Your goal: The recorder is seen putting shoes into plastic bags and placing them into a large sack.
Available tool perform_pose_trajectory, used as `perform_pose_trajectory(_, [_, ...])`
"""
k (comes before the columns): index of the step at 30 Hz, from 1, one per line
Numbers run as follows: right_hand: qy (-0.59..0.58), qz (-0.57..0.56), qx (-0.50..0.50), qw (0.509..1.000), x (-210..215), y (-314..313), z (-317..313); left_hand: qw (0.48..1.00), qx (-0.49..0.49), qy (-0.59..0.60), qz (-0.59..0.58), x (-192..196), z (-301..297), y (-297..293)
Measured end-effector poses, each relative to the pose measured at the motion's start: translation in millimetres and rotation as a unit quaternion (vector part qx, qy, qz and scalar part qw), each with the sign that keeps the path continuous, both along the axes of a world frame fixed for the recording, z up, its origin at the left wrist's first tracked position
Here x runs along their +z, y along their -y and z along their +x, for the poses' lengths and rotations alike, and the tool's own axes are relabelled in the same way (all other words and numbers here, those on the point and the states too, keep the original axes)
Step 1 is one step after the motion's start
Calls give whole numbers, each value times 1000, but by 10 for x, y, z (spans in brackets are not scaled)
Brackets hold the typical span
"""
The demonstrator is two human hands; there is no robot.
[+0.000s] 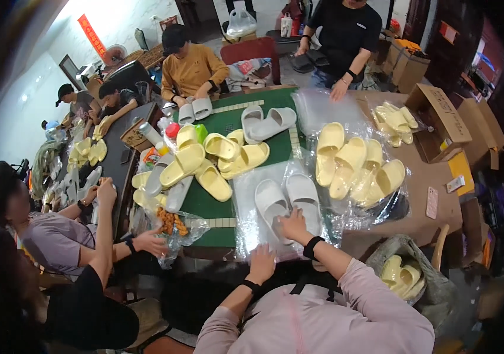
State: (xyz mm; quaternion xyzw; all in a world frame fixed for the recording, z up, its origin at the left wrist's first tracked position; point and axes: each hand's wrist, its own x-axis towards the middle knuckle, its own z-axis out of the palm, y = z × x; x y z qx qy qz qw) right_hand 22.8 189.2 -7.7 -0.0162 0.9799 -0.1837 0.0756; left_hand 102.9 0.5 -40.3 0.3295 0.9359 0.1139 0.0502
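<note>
A pair of light grey slippers lies in front of me on clear plastic bags: the left slipper and the right slipper, toes pointing away. My right hand is over their heel ends, its fingers closed on the left slipper's heel; part of the grip is hidden. At the near edge of the bags, my left hand rests with fingers stretched forward, touching the plastic and holding nothing that I can see.
Bagged yellow slippers lie to the right, loose yellow slippers to the left. Another grey pair is farther back. A sack of yellow slippers stands at my right. Cardboard boxes line the right side. Several co-workers surround the tables.
</note>
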Motion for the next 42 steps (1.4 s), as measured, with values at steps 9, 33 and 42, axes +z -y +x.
perform_pose_trajectory(9, [-15,-76,-158,984,-251,10,-375,982,-23,160,-103,97,93,340])
perform_pose_trajectory(33, [356,-574,-85,733,631,-875,2224,992,-32,44,117,-159,-318,239])
perform_pose_trajectory(42, [363,-669,-36,648,621,-838,2327,984,16,66,165,58,-355,-25])
